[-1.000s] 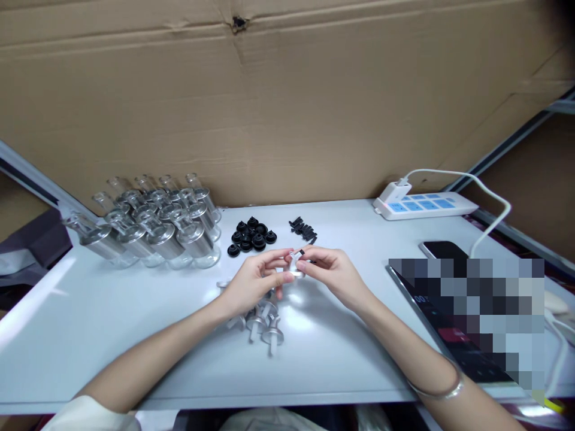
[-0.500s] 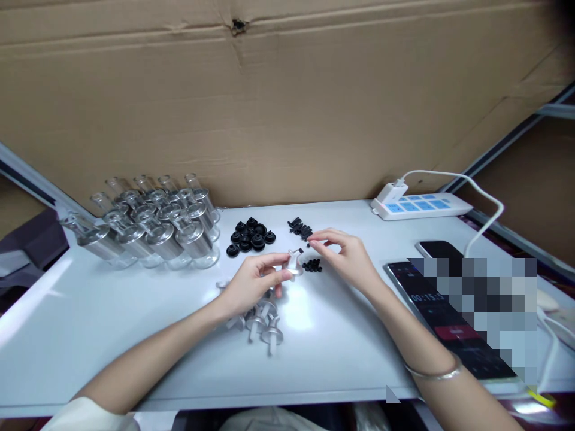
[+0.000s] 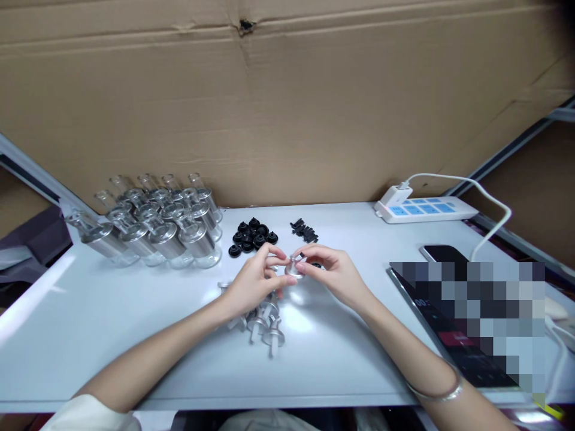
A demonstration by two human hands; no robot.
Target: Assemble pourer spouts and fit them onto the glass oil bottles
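My left hand (image 3: 259,276) pinches a silver metal pourer spout (image 3: 294,271) with a round disc base, held above the table. My right hand (image 3: 335,272) meets it from the other side, thumb and fingers closed at the top of the spout, where a small black piece shows. Whether anything tiny sits between those right fingertips is hidden. Below my left hand lie several similar pourer spouts (image 3: 273,337) with pale stems, partly covered by the hand. Small black round pieces (image 3: 317,266) are mostly hidden behind my right hand.
Glass bottles with steel sleeves (image 3: 164,239) stand in rows at the left. Black stoppers (image 3: 258,241) and small black levers (image 3: 304,230) lie at the back middle. At the right are a power strip (image 3: 426,209) with a white cable and phones (image 3: 442,254). Cardboard (image 3: 287,120) walls the back.
My right hand has moved left and down from beside the black levers to the spout in my left hand. Its fingers now touch the spout's top.
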